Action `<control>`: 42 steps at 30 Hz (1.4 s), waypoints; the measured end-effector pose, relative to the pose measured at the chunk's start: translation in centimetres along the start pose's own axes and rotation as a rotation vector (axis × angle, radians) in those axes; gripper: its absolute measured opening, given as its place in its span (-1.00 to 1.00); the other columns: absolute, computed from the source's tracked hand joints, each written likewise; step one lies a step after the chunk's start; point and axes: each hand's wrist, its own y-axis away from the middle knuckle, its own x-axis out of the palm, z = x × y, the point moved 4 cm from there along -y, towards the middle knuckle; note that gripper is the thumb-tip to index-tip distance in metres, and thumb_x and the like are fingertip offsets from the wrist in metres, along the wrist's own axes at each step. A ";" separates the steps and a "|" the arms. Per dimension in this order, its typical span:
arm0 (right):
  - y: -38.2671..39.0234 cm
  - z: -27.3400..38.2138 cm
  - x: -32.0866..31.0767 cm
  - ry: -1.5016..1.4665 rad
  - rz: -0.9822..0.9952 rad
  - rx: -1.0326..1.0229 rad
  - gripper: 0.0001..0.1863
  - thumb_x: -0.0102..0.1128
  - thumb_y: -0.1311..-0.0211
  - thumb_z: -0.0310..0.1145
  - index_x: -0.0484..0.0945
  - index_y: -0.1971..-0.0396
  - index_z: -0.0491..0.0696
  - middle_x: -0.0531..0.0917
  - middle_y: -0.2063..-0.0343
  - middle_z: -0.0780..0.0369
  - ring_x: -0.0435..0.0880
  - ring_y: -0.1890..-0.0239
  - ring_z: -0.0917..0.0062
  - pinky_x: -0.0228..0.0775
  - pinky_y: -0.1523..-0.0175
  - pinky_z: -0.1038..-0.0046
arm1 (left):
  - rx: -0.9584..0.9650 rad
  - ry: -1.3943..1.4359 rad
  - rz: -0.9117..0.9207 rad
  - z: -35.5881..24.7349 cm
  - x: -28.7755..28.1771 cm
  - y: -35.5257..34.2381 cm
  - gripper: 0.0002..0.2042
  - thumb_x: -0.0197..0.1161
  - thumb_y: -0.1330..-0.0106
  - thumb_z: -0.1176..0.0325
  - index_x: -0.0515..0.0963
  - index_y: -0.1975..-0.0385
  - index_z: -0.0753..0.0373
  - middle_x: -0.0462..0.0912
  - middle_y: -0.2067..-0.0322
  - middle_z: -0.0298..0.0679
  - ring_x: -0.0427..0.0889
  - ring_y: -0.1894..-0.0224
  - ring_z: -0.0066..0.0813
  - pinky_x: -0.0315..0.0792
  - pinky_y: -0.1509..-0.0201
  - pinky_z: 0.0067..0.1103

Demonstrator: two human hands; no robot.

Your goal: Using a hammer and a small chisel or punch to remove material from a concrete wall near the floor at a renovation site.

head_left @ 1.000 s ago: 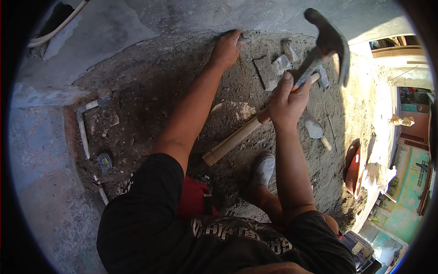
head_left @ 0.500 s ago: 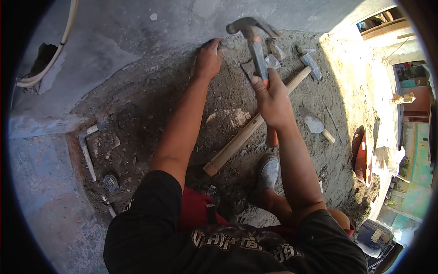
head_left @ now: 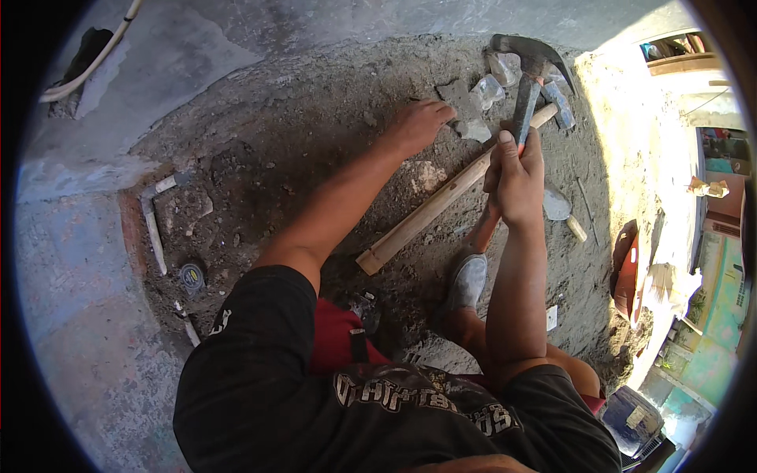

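Observation:
My right hand [head_left: 520,177] grips a claw hammer [head_left: 527,106] by its handle, the steel head raised at the upper right. Farther left, my left hand [head_left: 422,126] is low over the dirt, fingers curled together. Its fingertips are beside a flat grey broken piece [head_left: 456,96] and a paler grey piece [head_left: 475,130]. Whether they hold anything is hidden. Beneath the right hand, a long-handled sledgehammer lies on the ground, its wooden handle [head_left: 418,223] slanting up to a grey head [head_left: 558,105].
A trowel [head_left: 557,203] lies right of my right forearm. Clear plastic [head_left: 488,92] sits near the grey pieces. At left are a white pipe [head_left: 150,221] and a round tape measure [head_left: 192,276]. The grey wall [head_left: 300,27] rises beyond the dirt.
My left hand has left the wall's base and moved right and nearer to the grey broken pieces. My right hand has carried the claw hammer to the right, and its head has turned.

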 end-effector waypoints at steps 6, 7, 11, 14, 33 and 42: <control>0.7 -0.7 -0.1 -0.151 0.011 -0.108 -0.69 0.02 -0.46 -0.26 0.29 -0.02 -0.14 0.42 0.56 0.34 0.38 0.68 0.72 0.24 0.62 0.60 | -0.127 -0.032 -0.249 2.2 -3.7 -2.3 -0.61 0.11 -0.20 0.61 0.52 -0.04 0.14 0.58 0.05 -0.15 0.55 -0.04 -0.06 0.47 -0.12 -0.28; 0.7 -0.6 0.0 -0.146 0.005 -0.119 -0.69 0.03 -0.46 -0.25 0.30 -0.01 -0.14 0.42 0.56 0.34 0.39 0.68 0.72 0.24 0.62 0.61 | -0.167 -0.061 -0.308 3.0 -4.2 -2.4 -0.59 0.11 -0.20 0.62 0.51 -0.05 0.12 0.59 0.05 -0.14 0.55 -0.05 -0.06 0.48 -0.12 -0.28; 0.9 -0.4 0.7 -0.082 0.056 -0.170 -0.66 -0.02 -0.49 -0.18 0.31 0.02 -0.16 0.41 0.58 0.35 0.40 0.68 0.72 0.25 0.62 0.63 | -0.259 0.017 -0.302 5.3 -4.8 -2.5 -0.56 0.10 -0.22 0.63 0.47 -0.09 0.09 0.58 -0.01 -0.13 0.53 -0.08 -0.05 0.48 -0.13 -0.27; 1.0 0.4 1.5 -0.044 0.056 -0.198 -0.65 -0.10 -0.52 -0.14 0.32 0.02 -0.16 0.41 0.61 0.35 0.37 0.69 0.73 0.23 0.61 0.64 | -0.288 0.077 -0.259 5.7 -5.1 -3.1 -0.60 0.10 -0.28 0.59 0.44 -0.12 0.11 0.57 -0.07 -0.09 0.54 -0.10 0.00 0.49 -0.13 -0.24; -1.5 4.2 3.9 0.545 -0.361 -0.412 -0.73 0.10 -0.41 -0.24 0.39 0.20 -0.16 0.57 0.57 0.15 0.62 0.52 0.46 0.45 0.39 0.33 | -0.302 0.116 -0.297 5.8 -6.9 -4.2 -0.65 0.11 -0.40 0.45 0.38 -0.18 0.26 0.54 -0.08 0.09 0.54 -0.08 0.14 0.49 -0.12 -0.16; 1.6 12.8 3.3 -0.106 -0.408 -0.718 -0.77 0.05 -0.42 -0.38 0.35 0.11 -0.23 0.48 0.63 0.28 0.46 0.68 0.74 0.29 0.55 0.67 | -0.366 0.093 -0.252 6.6 -7.6 -3.9 -0.57 0.11 -0.43 0.28 0.35 -0.26 0.20 0.49 -0.16 0.07 0.48 -0.17 0.11 0.40 -0.22 -0.20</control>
